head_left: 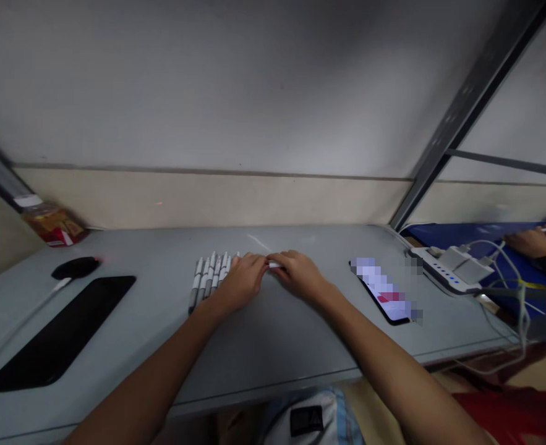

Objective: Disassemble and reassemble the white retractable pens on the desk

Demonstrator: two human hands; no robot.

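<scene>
Several white pens with grey grips (204, 278) lie side by side in a row on the grey table (273, 346). My left hand (243, 277) is just right of the row and covers part of it. Close beside it is my right hand (298, 270), with the fingertips of both nearly meeting. Between them shows a short white length of a pen (274, 264), pinched from both sides; most of it is hidden by the fingers.
A lit phone (380, 293) and a power strip (444, 272) with cables are on the right. At left lie a black tablet-like slab (63, 334), a black mouse-shaped device (75, 268) and a bottle (52, 222). Another person's hand (530, 243) is at far right.
</scene>
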